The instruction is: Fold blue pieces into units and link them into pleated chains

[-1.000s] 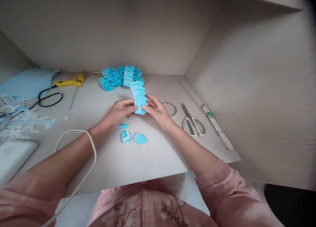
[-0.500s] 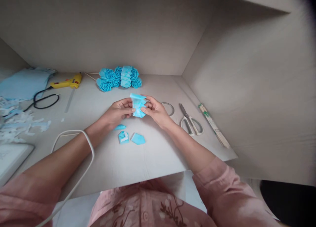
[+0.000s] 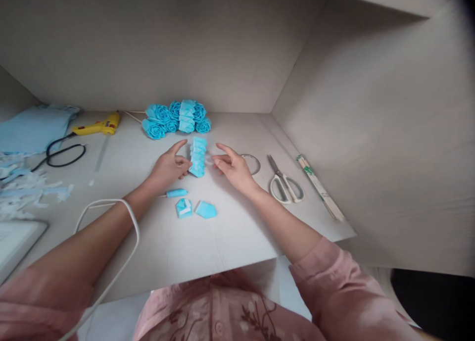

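Note:
A pleated strip of overlapping light-blue paper pieces stands lengthwise between my hands, apparently on the table. My left hand is at its left side, index finger stretched away and the lower fingertips at or touching the strip's lower edge. To the right, slightly blurred, my right hand has its fingers apart and holds nothing. Nearer to me lie a folded blue piece with a white patch, a plain blue pointed piece and a small blue roll with a thin stem.
Blue paper roses on sticks lie at the back, with another pleated strip over them. A yellow glue gun, blue sheets and paper scraps are left. Right are a tape ring, scissors and bundled sticks. A white cable crosses my left forearm.
The pleated strip has moved slightly left and down and now stretches out straighter. My right hand has let go and drawn away from it; my left fingers have opened.

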Motion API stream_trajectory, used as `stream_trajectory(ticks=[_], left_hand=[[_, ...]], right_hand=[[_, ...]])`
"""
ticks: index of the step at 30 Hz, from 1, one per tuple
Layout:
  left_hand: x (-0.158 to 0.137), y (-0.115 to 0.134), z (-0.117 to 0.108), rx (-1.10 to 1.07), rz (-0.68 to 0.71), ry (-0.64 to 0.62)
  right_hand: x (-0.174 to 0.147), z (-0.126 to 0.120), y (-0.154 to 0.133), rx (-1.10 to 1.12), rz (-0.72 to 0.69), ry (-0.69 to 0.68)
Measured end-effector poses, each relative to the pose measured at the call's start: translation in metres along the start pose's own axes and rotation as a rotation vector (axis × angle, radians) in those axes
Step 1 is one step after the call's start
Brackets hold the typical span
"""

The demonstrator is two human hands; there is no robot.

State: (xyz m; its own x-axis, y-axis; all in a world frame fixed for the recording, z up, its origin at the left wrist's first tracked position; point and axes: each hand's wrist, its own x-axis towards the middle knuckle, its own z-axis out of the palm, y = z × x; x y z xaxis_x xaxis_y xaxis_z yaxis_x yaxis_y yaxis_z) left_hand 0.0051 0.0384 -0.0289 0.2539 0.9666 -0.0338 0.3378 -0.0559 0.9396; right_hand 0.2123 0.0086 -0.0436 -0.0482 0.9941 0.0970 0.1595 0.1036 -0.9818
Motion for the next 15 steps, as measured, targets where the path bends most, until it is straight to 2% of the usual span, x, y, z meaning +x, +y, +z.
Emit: stream_trajectory(ticks=[3,7,15], left_hand=[[-0.001,-0.001,-0.003,0.274,0.061,0.058],[-0.002,0.0,-0.007,0.542,0.198,0.185],[-0.002,0.003,-0.004,0.418,0.26,0.221]], right_hand=[[0.001,-0.002,-0.001,-0.128,-0.08,0.041],[-0.006,0.0,-0.01,-0.21,-0.144,-0.123],[-0.02,0.003,-0.034,-0.473,-0.187,-0.427]])
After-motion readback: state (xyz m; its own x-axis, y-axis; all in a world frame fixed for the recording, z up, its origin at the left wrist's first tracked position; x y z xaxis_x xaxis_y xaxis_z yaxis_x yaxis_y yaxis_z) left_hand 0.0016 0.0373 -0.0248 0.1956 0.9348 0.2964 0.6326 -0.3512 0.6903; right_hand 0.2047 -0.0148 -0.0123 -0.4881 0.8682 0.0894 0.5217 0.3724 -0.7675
